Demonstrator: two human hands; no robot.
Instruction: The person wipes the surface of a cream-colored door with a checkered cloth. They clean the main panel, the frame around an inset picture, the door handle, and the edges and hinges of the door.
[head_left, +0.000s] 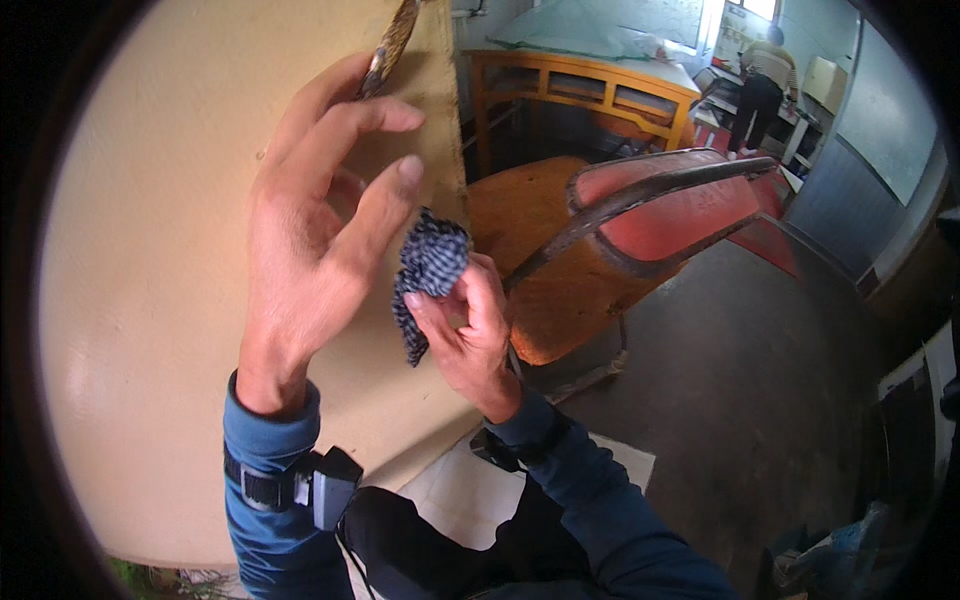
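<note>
My left hand (311, 217) is raised over a cream-coloured tabletop (150, 247), thumb apart from the fingers. A slender brown-and-gold object (394, 41), perhaps a tool handle, passes between its index and middle fingers. Its upper end runs out at the top of the view, and I cannot tell exactly what it is. Just right of the left thumb is a crumpled dark-and-white checked cloth (435, 255). My right hand (472, 330) pinches this cloth between thumb and fingers, with a loose corner hanging down over the tabletop.
A metal-framed chair with a wooden seat (562, 322) and red backrest (675, 217) stands right of the tabletop. Behind it is an orange wooden table (577, 67) carrying a mesh cover (562, 26). A person (765, 82) bends over a counter farther back.
</note>
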